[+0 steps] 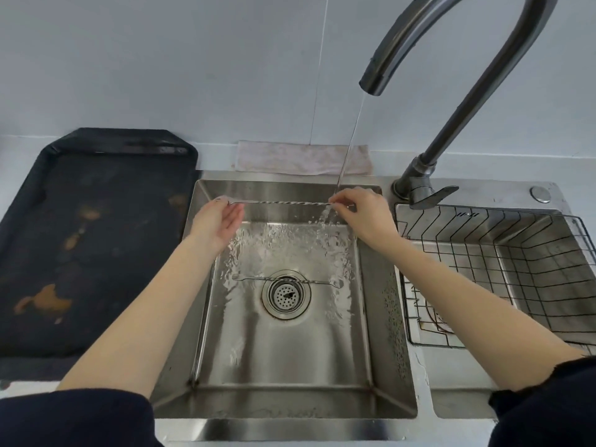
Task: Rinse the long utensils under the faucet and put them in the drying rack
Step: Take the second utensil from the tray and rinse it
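A long twisted metal utensil (283, 203) is held level across the back of the steel sink (206, 317). My left hand (219, 225) grips its left end, fingers half spread. My right hand (358, 209) pinches its right end. Water runs from the curved faucet (374, 80) and hits the utensil just beside my right fingers, then splashes down. A second long twisted utensil (322, 280) lies flat on the sink floor, across the round drain strainer (286, 295). The black wire drying rack (503, 253) sits in the right basin with no utensils visible in it.
A dark stained tray (87, 240) lies on the counter left of the sink. A folded pale cloth (300, 158) rests against the wall behind the sink. The faucet base and lever (422, 188) stand between the two basins.
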A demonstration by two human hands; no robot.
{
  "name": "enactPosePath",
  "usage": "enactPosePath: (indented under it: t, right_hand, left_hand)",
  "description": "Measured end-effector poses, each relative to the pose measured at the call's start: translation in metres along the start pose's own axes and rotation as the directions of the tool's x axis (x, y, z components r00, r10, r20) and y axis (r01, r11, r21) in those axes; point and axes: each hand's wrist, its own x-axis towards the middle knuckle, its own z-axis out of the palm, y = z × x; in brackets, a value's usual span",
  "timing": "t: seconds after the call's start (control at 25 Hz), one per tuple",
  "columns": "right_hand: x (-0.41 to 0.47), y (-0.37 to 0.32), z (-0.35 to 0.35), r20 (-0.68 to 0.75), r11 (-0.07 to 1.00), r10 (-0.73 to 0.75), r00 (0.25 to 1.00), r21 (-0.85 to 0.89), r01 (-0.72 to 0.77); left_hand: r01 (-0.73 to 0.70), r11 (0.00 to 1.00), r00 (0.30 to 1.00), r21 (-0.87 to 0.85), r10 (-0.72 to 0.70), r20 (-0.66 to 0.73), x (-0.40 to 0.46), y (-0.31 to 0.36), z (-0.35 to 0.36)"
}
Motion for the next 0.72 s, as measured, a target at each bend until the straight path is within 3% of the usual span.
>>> enactPosePath:
  t: [0.36,0.56,0.72]
  right_hand:
    - [-0.008,0.044,0.068,0.246,0.982,0.176,0.953,-0.105,-0.154]
    - [-0.012,0.063,0.098,0.377,0.966,0.22,0.9,-0.214,-0.146]
    - [-0.02,0.074,0.117,0.439,0.957,0.22,0.871,-0.27,-0.105]
  left_hand:
    - [0.238,0.97,0.96,0.044,-0.228,-0.163,0.044,-0.054,-0.042]
    - [0.383,0.909,0.905,0.165,-0.332,-0.268,0.055,-0.081,-0.067]
    - [0.421,0.866,0.886,0.269,-0.331,-0.324,0.059,-0.102,-0.081]
